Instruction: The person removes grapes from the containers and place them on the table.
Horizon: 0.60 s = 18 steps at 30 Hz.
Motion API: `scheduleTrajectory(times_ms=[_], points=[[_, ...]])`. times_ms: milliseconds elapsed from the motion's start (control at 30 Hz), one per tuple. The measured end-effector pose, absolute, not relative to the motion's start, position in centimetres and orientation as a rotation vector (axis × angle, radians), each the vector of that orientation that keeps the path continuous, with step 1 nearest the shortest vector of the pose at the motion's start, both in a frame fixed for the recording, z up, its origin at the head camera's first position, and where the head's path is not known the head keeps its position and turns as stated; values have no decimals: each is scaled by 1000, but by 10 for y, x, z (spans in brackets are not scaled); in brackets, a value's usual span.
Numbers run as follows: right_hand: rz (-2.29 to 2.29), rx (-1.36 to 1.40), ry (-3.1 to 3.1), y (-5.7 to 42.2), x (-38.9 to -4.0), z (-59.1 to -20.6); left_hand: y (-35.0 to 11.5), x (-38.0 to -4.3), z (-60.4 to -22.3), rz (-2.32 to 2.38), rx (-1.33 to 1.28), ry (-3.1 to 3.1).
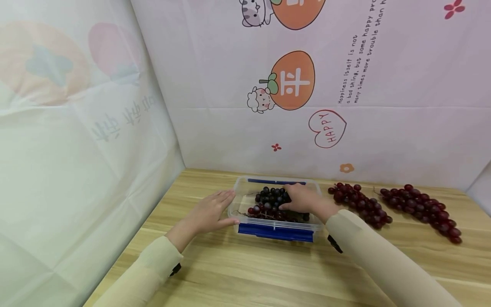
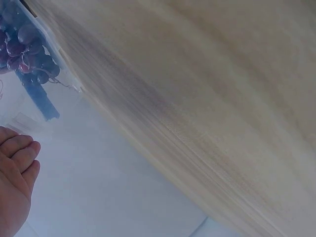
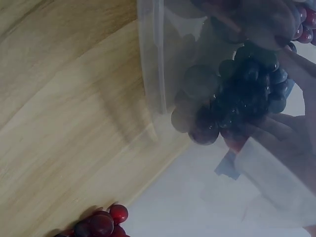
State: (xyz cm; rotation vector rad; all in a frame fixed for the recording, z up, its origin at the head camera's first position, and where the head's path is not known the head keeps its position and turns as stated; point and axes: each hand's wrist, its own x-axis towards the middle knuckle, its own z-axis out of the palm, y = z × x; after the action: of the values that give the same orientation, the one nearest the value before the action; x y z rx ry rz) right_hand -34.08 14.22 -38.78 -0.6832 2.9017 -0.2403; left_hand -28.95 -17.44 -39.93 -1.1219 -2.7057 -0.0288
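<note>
A clear plastic box with blue latches stands on the table, holding a bunch of black grapes and a bunch of red grapes. My right hand reaches inside from the right and grips the black grapes; the right wrist view shows thumb and fingers on either side of the bunch, blurred by the box wall. On the left, my left hand rests against the box's side, fingers extended and thumb near the front corner. In the left wrist view the left hand's fingers lie close together.
Two more bunches of red grapes lie on the wooden table right of the box: a nearer bunch and a farther bunch. A printed cloth hangs behind the table, and another cloth hangs at the left.
</note>
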Motion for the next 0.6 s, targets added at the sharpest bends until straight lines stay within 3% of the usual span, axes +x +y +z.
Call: scheduleTrajectory(times_ms=[600], points=[[-176, -570, 2845, 127, -346, -385, -175, -288, -399, -57, -1118, -2701]])
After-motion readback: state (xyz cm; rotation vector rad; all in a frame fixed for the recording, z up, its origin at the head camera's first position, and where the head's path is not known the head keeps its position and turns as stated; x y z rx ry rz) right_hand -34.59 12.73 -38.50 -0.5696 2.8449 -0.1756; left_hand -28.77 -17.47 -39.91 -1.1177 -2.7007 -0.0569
